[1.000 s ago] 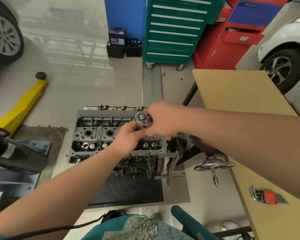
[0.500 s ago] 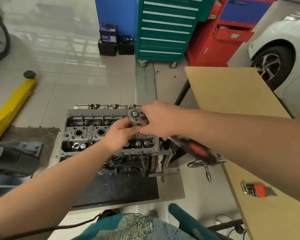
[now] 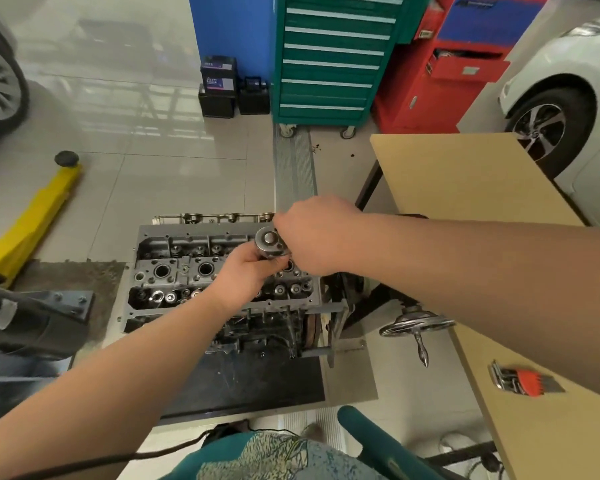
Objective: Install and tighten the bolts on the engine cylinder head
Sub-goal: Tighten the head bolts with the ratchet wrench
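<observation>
In the head view, the cylinder head [image 3: 222, 268] sits on the engine stand with its long axis running left to right across the frame, valve side facing up. Over its right end, both hands meet at the ratchet wrench [image 3: 270, 241]. The left hand [image 3: 246, 275] is curled beneath the round ratchet head, fingers closed around what is probably the socket or extension below it. The right hand [image 3: 317, 235] is closed over the wrench just right of the ratchet head, hiding the handle.

Compared with half a second ago, the red-and-black handle that stuck out toward the handwheel [image 3: 417, 325] no longer shows; the right forearm now covers that side. The handle has likely swung back, which reads as a ratcheting stroke on a bolt near the head's right end. The bolt itself is hidden under the hands. The ratchet's drive face points up, its handle apparently lying rightward of the cylinder head.
</observation>
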Tool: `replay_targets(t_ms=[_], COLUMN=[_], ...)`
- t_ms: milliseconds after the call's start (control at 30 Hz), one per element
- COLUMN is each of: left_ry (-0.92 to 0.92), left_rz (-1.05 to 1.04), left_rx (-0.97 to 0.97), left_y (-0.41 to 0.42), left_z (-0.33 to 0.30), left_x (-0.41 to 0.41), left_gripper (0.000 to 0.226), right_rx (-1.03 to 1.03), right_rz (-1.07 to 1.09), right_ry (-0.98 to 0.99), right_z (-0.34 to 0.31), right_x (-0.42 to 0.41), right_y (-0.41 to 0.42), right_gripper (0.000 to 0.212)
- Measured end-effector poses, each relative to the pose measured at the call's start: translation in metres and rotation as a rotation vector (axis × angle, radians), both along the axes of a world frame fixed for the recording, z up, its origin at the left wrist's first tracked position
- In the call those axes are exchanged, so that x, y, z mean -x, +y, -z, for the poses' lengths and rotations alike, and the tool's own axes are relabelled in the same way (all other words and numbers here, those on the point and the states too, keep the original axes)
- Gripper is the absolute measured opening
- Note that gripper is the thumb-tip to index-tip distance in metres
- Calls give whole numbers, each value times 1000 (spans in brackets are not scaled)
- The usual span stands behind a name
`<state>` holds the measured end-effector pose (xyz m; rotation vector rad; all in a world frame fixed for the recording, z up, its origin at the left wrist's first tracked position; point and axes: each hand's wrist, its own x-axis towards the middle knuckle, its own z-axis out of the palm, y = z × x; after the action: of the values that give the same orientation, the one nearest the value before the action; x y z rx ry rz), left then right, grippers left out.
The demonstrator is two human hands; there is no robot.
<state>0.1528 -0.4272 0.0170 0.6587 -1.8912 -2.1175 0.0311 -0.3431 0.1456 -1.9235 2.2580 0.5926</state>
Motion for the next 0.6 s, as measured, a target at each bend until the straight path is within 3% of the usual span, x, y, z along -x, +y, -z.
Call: replay_targets(t_ms=[100,200,300,367,433,533,600], left_ry=[-45,-78,-80,-49,-70,-85,-73], left_rz=[-77,-45,-48,-43,27,86,88], left_rx=[11,40,9,-15,7,-1,-18], left_y=[12,17,15,11,8,9,7], left_z=[-5,-9,-12,-16,-18,-17,-16], left_x=[6,7,10,11,9,4,2], left_gripper=[18,34,18,8,17,8,28], right_rx=[-61,-84,-21,25,64,110,168], right_rz=[-25,-161,-365,-442,-490,-560,-504], right_ry=[-47,-125,-125,-20,3,-6,-20], right_z=[-7,-13,-9,-4,4,12,17], right_x=[13,32,40,43,46,47,39], right_y=[-14,-26,-25,-21,-13,1,6], right_gripper=[11,23,18,50,68,60,61])
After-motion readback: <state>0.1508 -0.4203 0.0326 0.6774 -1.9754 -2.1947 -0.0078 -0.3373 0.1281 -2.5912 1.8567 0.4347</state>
